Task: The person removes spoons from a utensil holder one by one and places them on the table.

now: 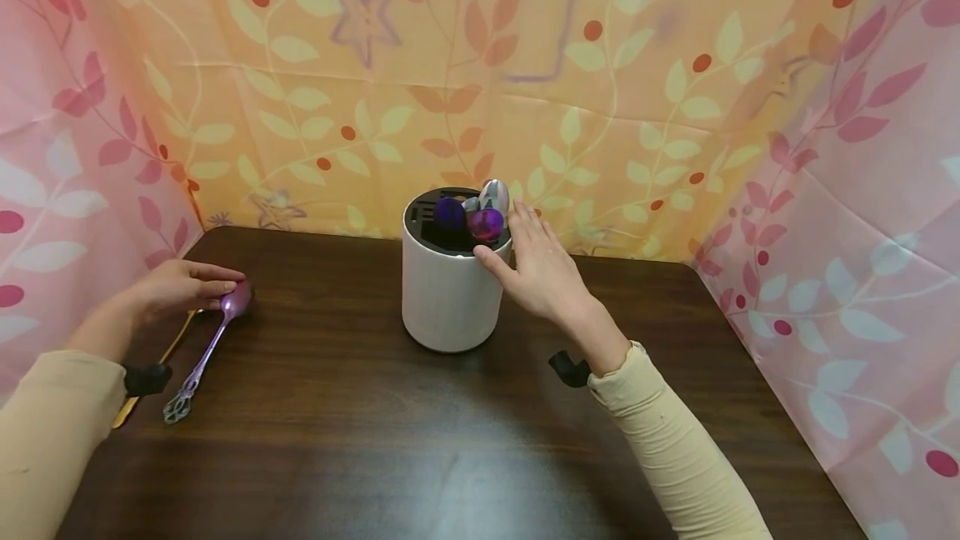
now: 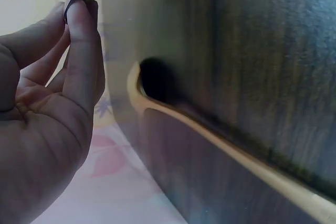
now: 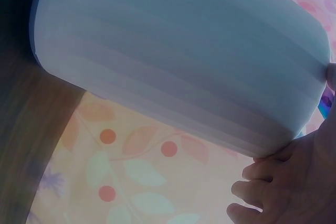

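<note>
My left hand (image 1: 176,286) pinches a shiny purple spoon (image 1: 237,298) by its bowl between thumb and fingers. Its ornate handle slants toward the front of the table. Beside it lies a gold spoon (image 1: 160,361), partly hidden under my left hand and wrist in the head view; in the left wrist view its long stem crosses the tabletop. At the right of a white cylindrical utensil holder (image 1: 450,307), my right hand (image 1: 543,269) touches the rim with fairly straight fingers, thumb toward the front. A silver spoon (image 1: 494,195), a purple-pink one (image 1: 486,225) and a dark blue one (image 1: 450,212) stand in its slotted black top.
A dark brown wooden table (image 1: 360,432) carries everything. Patterned cloth walls (image 1: 360,115) close off the back and both sides. Each wrist wears a black camera mount, such as the right mount (image 1: 570,369).
</note>
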`<state>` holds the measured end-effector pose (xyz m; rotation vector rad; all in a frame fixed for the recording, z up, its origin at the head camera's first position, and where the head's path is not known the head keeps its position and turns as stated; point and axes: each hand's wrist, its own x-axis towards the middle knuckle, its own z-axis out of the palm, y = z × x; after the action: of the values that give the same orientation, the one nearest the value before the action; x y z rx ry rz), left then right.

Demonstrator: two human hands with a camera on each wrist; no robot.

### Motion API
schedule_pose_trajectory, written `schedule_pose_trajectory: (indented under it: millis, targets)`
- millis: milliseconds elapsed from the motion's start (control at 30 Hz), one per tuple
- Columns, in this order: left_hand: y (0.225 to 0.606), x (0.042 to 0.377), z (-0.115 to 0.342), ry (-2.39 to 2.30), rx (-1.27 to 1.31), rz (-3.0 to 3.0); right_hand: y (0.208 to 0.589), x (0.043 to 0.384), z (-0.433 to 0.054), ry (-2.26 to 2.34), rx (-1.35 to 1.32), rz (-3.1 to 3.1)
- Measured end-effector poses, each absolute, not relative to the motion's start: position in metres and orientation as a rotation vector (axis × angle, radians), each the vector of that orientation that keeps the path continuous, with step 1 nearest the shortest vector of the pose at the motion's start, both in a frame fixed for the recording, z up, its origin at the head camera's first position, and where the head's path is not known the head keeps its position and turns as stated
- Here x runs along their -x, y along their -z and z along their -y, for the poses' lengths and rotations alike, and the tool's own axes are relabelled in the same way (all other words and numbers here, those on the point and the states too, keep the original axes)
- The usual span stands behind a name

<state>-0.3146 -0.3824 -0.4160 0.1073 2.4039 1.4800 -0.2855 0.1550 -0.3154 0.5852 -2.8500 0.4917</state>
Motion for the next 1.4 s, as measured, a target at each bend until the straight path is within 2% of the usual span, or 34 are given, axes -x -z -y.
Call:
schedule_pose_trajectory:
  millis: [333, 667, 1133, 1400]
  targets:
    - [0.427, 0.314, 0.381, -1.486, -0.088, -2.491, 0.314, 0.285, -0.154, -0.494, -0.587, 2.847]
    - [0.423, 0.312, 0.376, -1.139, -0.135, -2.787, 0.313, 0.285, -0.153, -0.484, -0.592, 2.848]
    - [0.424, 0.307, 0.377, -1.068, -0.165, -2.867, 0.313, 0.286, -0.154, -0.492, -0.586, 2.866]
    - [0.415, 0.3, 0.373, -0.832, -0.188, -3.004, 0.314, 0.285, -0.155, -0.5, -0.582, 2.867]
